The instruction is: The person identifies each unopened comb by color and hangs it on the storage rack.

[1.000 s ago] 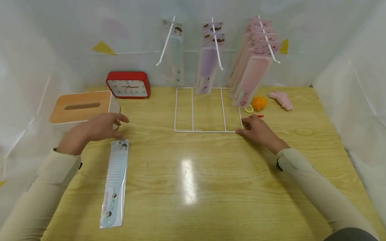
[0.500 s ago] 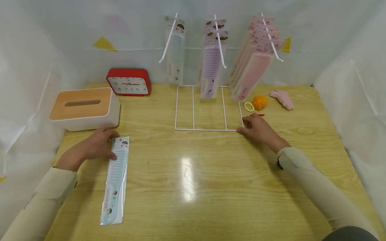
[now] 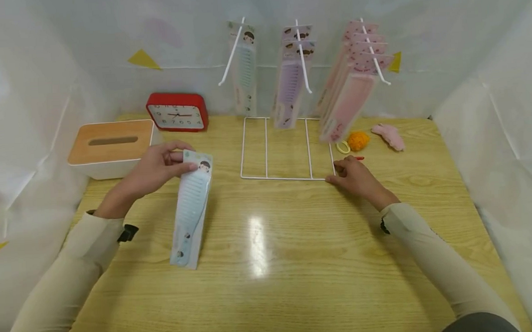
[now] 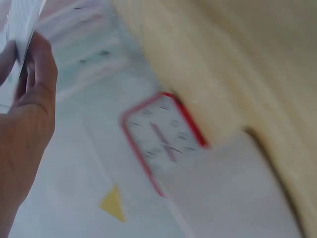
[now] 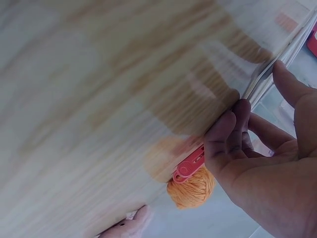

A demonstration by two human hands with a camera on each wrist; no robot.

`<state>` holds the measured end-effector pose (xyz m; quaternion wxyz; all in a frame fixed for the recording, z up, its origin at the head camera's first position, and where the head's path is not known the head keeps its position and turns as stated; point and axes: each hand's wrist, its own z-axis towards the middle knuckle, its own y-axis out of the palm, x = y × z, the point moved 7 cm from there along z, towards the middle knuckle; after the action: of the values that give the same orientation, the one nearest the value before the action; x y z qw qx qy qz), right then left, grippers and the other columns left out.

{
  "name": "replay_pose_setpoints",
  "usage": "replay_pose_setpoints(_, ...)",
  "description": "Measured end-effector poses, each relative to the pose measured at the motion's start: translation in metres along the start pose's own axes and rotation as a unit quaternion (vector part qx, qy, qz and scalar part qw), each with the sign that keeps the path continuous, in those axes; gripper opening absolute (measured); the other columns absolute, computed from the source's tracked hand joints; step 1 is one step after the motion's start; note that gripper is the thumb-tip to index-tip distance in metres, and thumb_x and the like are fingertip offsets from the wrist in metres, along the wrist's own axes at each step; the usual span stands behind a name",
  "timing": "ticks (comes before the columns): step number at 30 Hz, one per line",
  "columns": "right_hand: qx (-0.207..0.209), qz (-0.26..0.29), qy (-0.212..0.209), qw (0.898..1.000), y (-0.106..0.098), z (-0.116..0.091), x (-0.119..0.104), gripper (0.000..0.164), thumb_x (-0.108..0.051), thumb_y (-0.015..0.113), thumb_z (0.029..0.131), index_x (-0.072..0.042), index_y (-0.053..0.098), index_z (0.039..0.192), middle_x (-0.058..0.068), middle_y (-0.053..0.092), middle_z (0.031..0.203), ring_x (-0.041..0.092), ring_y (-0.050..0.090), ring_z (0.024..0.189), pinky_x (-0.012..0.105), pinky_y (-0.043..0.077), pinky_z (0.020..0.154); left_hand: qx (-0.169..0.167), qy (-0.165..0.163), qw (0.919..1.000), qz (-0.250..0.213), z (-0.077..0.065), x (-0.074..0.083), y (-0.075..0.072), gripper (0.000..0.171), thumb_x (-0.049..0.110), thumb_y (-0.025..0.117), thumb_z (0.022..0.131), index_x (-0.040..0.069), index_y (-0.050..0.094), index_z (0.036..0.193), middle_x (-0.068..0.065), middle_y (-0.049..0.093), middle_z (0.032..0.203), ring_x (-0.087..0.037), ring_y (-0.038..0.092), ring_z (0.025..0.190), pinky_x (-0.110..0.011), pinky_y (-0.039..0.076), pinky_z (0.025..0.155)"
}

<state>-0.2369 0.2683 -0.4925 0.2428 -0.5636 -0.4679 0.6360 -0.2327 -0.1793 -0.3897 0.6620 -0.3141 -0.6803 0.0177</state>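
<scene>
My left hand (image 3: 154, 171) pinches the top card of a packaged pale blue comb (image 3: 190, 210), thumb on the front; the comb hangs slanted over the left part of the table. In the left wrist view, the package's edge (image 4: 25, 34) shows between thumb and fingers. My right hand (image 3: 356, 180) grips the front right corner of a white wire display rack (image 3: 289, 179). On the rack's hooks hang a packaged green comb (image 3: 245, 72), purple combs (image 3: 289, 87) and several pink combs (image 3: 350, 101).
A tissue box (image 3: 111, 141) with a wooden lid stands at the left, behind it a red clock (image 3: 177, 112). Right of the rack lie a yellow ring (image 3: 343, 147), an orange yarn ball (image 3: 358, 141), a pink plush piece (image 3: 388, 137) and a red cutter (image 5: 189, 164).
My left hand has come down onto the packaged blue comb, taken hold of its top and lifted it off the table toward the right. The right hand stays on the rack.
</scene>
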Motion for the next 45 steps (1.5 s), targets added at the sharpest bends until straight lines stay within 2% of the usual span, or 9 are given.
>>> replay_pose_setpoints(3,-0.002,0.001,0.004,1.000,0.000,0.000,0.000,0.028,-0.022,0.073,0.093,0.002,0.058,0.093,0.014,0.045,0.087,0.027,0.044,0.080,0.039,0.038,0.071,0.080,0.061,0.9948,-0.019,0.004,0.039,-0.004,0.035,0.016,0.073,0.093,0.001,0.063,0.122,0.002,0.074,0.091,-0.008,0.062,0.071,-0.022,0.047,0.060)
replay_pose_setpoints(7,-0.005,0.005,0.004,1.000,0.000,0.000,0.000,0.030,-0.023,0.073,0.093,0.003,0.060,0.097,0.015,0.046,0.088,0.028,0.046,0.081,0.041,0.040,0.072,0.160,0.140,0.9719,-0.101,0.007,0.080,-0.011,0.024,0.007,0.074,0.090,0.001,0.067,0.112,0.002,0.076,0.094,-0.011,0.069,0.078,-0.020,0.053,0.068)
replay_pose_setpoints(10,-0.005,0.007,0.002,1.000,-0.001,0.000,-0.001,0.030,-0.022,0.073,0.093,0.005,0.061,0.100,0.015,0.047,0.089,0.028,0.046,0.081,0.041,0.041,0.072,0.190,0.169,0.9562,-0.146,0.009,0.101,-0.015,0.024,0.005,0.075,0.089,0.002,0.069,0.112,-0.002,0.076,0.096,-0.014,0.069,0.078,-0.020,0.054,0.068)
replay_pose_setpoints(14,0.004,0.005,-0.005,1.000,-0.003,-0.001,-0.002,0.028,-0.021,0.074,0.092,0.003,0.061,0.096,0.015,0.047,0.087,0.028,0.046,0.081,0.040,0.040,0.072,0.201,0.180,0.9504,-0.154,0.014,0.120,-0.012,0.030,0.008,0.075,0.089,0.003,0.069,0.118,-0.006,0.076,0.102,-0.018,0.069,0.077,-0.022,0.057,0.063)
replay_pose_setpoints(24,-0.005,0.007,0.001,1.000,-0.006,-0.002,-0.004,0.032,-0.024,0.073,0.093,0.004,0.060,0.098,0.014,0.046,0.088,0.028,0.046,0.082,0.040,0.040,0.072,0.198,0.190,0.9511,-0.143,0.031,0.128,-0.006,0.031,0.008,0.070,0.093,0.005,0.068,0.124,-0.012,0.074,0.107,-0.020,0.070,0.083,-0.025,0.057,0.069)
replay_pose_setpoints(28,0.001,0.004,-0.002,1.000,-0.007,-0.001,-0.003,0.030,-0.023,0.074,0.092,0.003,0.059,0.094,0.013,0.045,0.086,0.028,0.045,0.080,0.039,0.038,0.070,0.192,0.203,0.9457,-0.166,0.039,0.128,-0.004,0.028,0.004,0.070,0.092,0.004,0.070,0.120,-0.010,0.074,0.102,-0.020,0.069,0.082,-0.025,0.056,0.072)
replay_pose_setpoints(33,0.001,0.006,-0.011,1.000,-0.004,0.000,-0.003,0.029,-0.022,0.074,0.092,0.000,0.056,0.087,0.013,0.044,0.084,0.026,0.043,0.078,0.037,0.035,0.069,0.206,0.220,0.9398,-0.161,0.041,0.130,-0.002,0.025,0.003,0.071,0.092,0.004,0.071,0.117,-0.010,0.074,0.104,-0.020,0.068,0.082,-0.026,0.056,0.073)
replay_pose_setpoints(41,-0.003,0.005,-0.007,1.000,-0.005,-0.001,-0.002,0.030,-0.021,0.074,0.092,-0.003,0.051,0.083,0.012,0.041,0.082,0.026,0.040,0.077,0.038,0.033,0.068,0.204,0.230,0.9370,-0.165,0.043,0.136,0.001,0.025,0.003,0.069,0.093,0.004,0.070,0.118,-0.012,0.073,0.110,-0.022,0.068,0.085,-0.026,0.057,0.074)
replay_pose_setpoints(45,-0.001,0.008,-0.012,1.000,-0.004,-0.001,-0.003,0.031,-0.020,0.075,0.091,-0.004,0.050,0.081,0.012,0.041,0.081,0.026,0.040,0.077,0.038,0.032,0.068,0.197,0.255,0.9289,-0.182,0.044,0.135,0.000,0.023,-0.003,0.068,0.092,0.001,0.071,0.114,-0.010,0.074,0.104,-0.021,0.068,0.085,-0.027,0.056,0.075)
